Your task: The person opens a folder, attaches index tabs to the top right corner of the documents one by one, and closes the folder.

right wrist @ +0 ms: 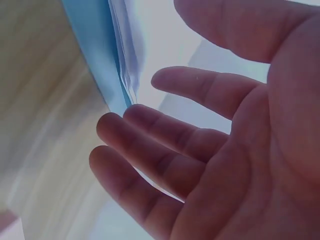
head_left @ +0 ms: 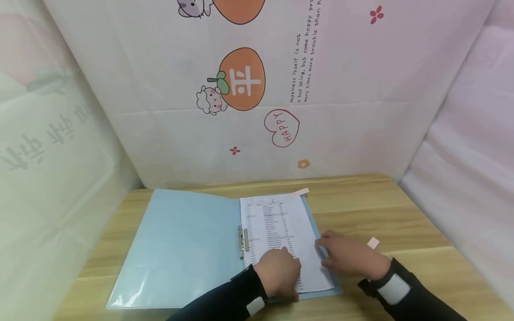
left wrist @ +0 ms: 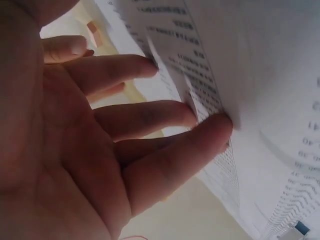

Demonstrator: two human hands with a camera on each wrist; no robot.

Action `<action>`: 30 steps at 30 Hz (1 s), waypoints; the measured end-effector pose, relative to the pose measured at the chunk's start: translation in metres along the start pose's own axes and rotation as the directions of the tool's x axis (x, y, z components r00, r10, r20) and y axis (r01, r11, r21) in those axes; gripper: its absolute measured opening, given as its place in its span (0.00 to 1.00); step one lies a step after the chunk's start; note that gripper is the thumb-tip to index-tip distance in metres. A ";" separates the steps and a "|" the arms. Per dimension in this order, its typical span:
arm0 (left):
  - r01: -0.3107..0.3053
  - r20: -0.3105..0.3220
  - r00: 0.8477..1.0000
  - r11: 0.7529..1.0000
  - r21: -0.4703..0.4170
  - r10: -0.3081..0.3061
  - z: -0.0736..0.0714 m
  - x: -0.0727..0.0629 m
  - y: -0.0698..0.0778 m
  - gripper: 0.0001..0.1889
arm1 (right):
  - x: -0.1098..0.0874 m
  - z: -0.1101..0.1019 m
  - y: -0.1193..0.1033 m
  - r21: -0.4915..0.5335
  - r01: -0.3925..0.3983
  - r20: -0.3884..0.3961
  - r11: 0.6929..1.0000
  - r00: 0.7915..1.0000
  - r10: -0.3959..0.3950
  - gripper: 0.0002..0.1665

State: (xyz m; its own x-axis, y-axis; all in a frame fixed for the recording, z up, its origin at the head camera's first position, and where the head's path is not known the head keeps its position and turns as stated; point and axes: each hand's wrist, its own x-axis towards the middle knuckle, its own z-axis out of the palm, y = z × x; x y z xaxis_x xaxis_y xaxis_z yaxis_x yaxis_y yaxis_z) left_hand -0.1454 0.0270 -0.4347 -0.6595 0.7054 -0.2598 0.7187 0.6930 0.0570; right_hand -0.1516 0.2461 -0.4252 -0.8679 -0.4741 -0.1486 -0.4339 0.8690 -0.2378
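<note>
A light blue folder (head_left: 180, 240) lies opened flat on the wooden table. Printed sheets (head_left: 301, 223) rest on its right side, beside a metal clip (head_left: 243, 240) near the spine. My left hand (head_left: 279, 273) is over the lower part of the sheets; its extended fingertips (left wrist: 220, 122) touch the top page in the left wrist view. At the right edge of the stack is my right hand (head_left: 349, 255), its fingers loosely extended. In the right wrist view, those fingers (right wrist: 150, 130) are beside the layered page edges and grip nothing.
A pale pink strip (head_left: 300, 192) sticks out at the top right corner of the sheets. Beyond the right hand lies a small pinkish piece (head_left: 373, 243) on the table (head_left: 361, 200). Printed cloth (head_left: 341, 125) hangs behind and on both sides.
</note>
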 end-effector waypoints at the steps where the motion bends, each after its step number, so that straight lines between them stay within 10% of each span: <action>1: -0.007 -0.002 1.000 1.000 -0.003 0.007 -0.001 -0.001 -0.001 0.26 | -0.003 -0.002 0.002 -0.004 -0.006 -0.005 1.000 1.000 0.006 0.25; 8: -0.010 0.034 0.999 0.995 -0.100 0.013 -0.007 -0.003 -0.007 0.12 | -0.018 -0.016 0.011 -0.055 0.041 -0.053 0.998 0.998 -0.044 0.24; 26: -0.041 -0.091 0.996 0.983 -0.180 0.024 -0.004 -0.003 -0.013 0.17 | -0.013 0.015 -0.011 -0.016 0.224 -0.038 0.975 0.974 -0.224 0.14; 30: -0.033 -0.040 0.999 0.971 -0.235 0.025 -0.007 -0.005 -0.015 0.24 | -0.007 0.018 -0.017 -0.020 0.203 -0.045 0.979 0.978 -0.204 0.07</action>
State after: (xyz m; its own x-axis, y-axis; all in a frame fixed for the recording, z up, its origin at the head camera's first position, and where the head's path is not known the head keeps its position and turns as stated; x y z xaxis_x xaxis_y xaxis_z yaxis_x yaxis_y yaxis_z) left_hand -0.1542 0.0137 -0.4274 -0.6498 0.7277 -0.2197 0.6685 0.6847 0.2904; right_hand -0.1336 0.2327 -0.4375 -0.7712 -0.6343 -0.0541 -0.6058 0.7574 -0.2437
